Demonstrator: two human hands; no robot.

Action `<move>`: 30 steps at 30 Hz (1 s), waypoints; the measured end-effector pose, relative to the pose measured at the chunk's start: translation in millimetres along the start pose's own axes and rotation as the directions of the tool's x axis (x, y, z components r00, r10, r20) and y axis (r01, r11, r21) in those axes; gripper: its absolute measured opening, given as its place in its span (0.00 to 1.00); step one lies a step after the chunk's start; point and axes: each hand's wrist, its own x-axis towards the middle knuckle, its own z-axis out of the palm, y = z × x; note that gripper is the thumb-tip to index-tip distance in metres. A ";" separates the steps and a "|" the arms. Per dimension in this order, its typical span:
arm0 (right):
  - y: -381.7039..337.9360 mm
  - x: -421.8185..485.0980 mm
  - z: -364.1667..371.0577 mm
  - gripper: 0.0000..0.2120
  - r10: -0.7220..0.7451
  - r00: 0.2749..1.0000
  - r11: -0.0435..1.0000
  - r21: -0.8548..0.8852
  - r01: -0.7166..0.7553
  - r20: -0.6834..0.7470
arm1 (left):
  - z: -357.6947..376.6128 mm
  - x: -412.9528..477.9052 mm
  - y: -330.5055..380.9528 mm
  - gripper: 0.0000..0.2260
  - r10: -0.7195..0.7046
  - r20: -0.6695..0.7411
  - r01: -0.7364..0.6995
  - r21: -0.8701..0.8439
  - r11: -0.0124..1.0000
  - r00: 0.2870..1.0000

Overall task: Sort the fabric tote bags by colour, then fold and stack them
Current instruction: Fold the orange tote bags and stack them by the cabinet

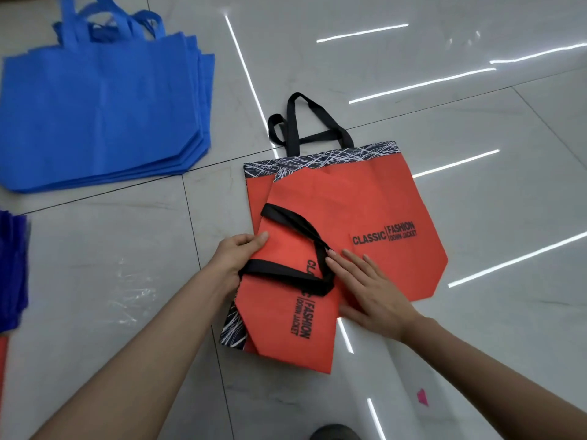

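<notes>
I have the folded orange tote (286,312) right under me, lying on the tiled floor (111,281) with its long axis running away from me, its far end overlapping the near left corner of a flat orange tote (365,201) that lies spread with its black handles (295,122) pointing away. The folded bag's own black handles (295,274) are tucked across its face. My left hand (235,258) grips the bag's left edge, thumb on top and fingers apparently curled beneath, though I cannot see them. My right hand (368,287) lies flat and spread, palm down, fingertips touching the handle loop at the right edge. Both hands flank the bag at its middle, so the next fold, I judge, runs along that long axis, near end toward far. Beyond, far left, sits 1 stack of blue totes (101,106); a darker blue pile (12,268) shows at the left edge.
</notes>
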 end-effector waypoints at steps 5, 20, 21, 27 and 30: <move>-7.8 5.0 4.8 0.29 0.100 0.995 0.974 0.205 -0.094 -0.017 | -7.2 3.1 -7.8 0.03 0.136 -0.051 -0.133 0.065 0.989 0.989; -29.7 59.0 -16.6 0.24 0.728 0.663 0.517 0.776 -0.362 -0.176 | -2.5 2.5 0.7 0.20 0.399 0.128 -0.413 0.436 0.800 0.908; -29.0 65.5 -18.2 0.25 0.761 0.629 0.482 0.789 -0.382 -0.160 | -0.4 8.1 -1.6 0.23 0.400 0.066 -0.385 0.450 0.805 0.914; -26.9 92.5 -20.7 0.16 0.891 0.428 0.404 0.696 -0.594 -0.152 | 27.7 20.7 2.5 0.18 0.487 -0.266 -0.311 0.503 0.806 0.832; -32.4 100.1 -19.2 0.19 0.921 0.356 0.376 0.586 -0.718 -0.155 | 27.9 27.8 1.0 0.22 0.533 -0.222 -0.330 0.578 0.746 0.816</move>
